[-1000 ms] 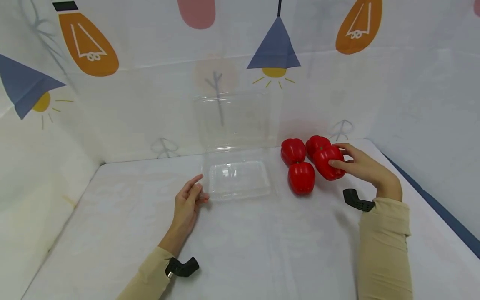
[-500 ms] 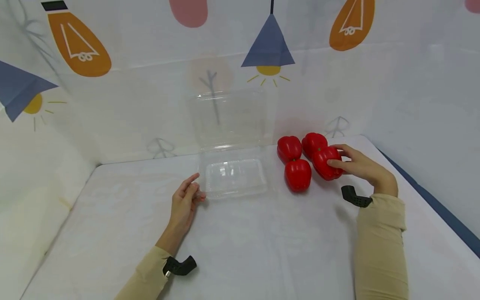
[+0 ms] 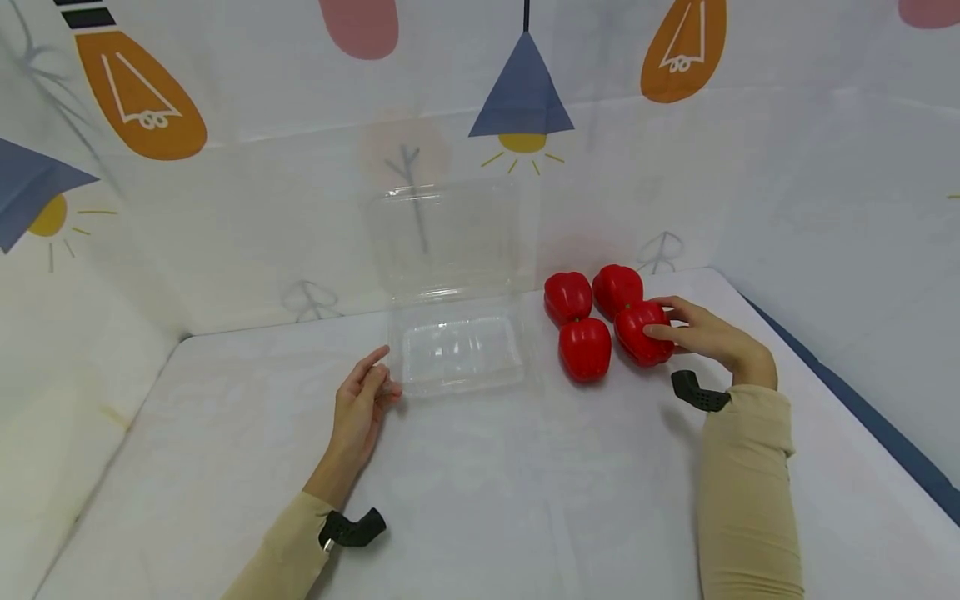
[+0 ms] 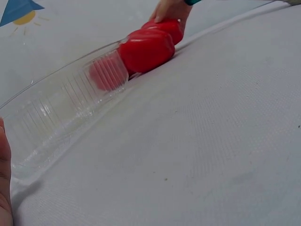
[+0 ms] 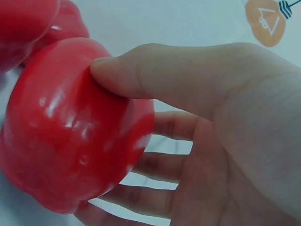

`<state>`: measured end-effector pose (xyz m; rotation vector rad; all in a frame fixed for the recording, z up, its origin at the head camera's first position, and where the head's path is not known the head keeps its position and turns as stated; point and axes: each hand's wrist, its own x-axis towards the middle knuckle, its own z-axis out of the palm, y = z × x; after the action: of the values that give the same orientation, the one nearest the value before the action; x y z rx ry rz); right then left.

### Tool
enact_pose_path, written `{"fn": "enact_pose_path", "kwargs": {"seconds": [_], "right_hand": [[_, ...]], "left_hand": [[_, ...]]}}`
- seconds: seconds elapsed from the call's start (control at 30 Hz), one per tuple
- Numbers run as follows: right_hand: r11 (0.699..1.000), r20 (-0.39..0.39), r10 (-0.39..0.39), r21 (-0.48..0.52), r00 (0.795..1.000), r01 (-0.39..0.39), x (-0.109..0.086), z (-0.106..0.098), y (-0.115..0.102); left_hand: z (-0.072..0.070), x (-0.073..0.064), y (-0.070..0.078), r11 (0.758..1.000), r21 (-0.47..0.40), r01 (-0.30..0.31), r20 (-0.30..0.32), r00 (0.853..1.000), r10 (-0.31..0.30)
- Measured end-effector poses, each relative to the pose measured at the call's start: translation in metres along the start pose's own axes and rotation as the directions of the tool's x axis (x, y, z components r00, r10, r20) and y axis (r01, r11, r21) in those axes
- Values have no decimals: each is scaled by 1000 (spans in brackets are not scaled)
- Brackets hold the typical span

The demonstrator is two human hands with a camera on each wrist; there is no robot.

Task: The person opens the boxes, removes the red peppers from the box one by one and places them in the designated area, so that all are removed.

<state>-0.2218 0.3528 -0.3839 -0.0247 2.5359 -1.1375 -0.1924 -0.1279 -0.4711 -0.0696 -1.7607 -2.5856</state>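
Note:
In the head view my right hand (image 3: 705, 335) holds a red bell pepper (image 3: 641, 333) at the right of a small cluster. Up close in the right wrist view, the thumb presses on the pepper's glossy side (image 5: 70, 122) and the other fingers reach round behind it. Three more red bell peppers stand beside it: one at front (image 3: 585, 350), one back left (image 3: 567, 297), one back right (image 3: 617, 287). My left hand (image 3: 358, 412) rests at the left edge of a clear plastic clamshell box (image 3: 457, 354), its index finger extended along the rim and its other fingers loosely bent.
The box's raised lid (image 3: 447, 237) leans toward the patterned cloth backdrop (image 3: 300, 192). White cloth covers the table (image 3: 480, 483), whose right edge (image 3: 840, 379) runs along a blue strip. A black camera mount sits on each wrist.
The pepper in my right hand has come down slightly and toward me, showing more of the back right pepper. The head view has shifted a little right. My left hand stays at the box.

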Motion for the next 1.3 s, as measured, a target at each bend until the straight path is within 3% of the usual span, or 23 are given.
{"fn": "enact_pose_path", "kwargs": {"seconds": [0.37,0.77,1.3], "right_hand": [[1000,5,18,11,1000,-18,5,-2,6],[998,56,34,47,998,-37,-2,-11,17],[996,70,56,58,996,-60,-4,-11,19]], "left_hand": [[2,5,1,1000,-12,29,4,1000,-29],[15,4,1,997,0,77,25,997,-77],[16,2,1,995,47,82,23,996,-84]]}}
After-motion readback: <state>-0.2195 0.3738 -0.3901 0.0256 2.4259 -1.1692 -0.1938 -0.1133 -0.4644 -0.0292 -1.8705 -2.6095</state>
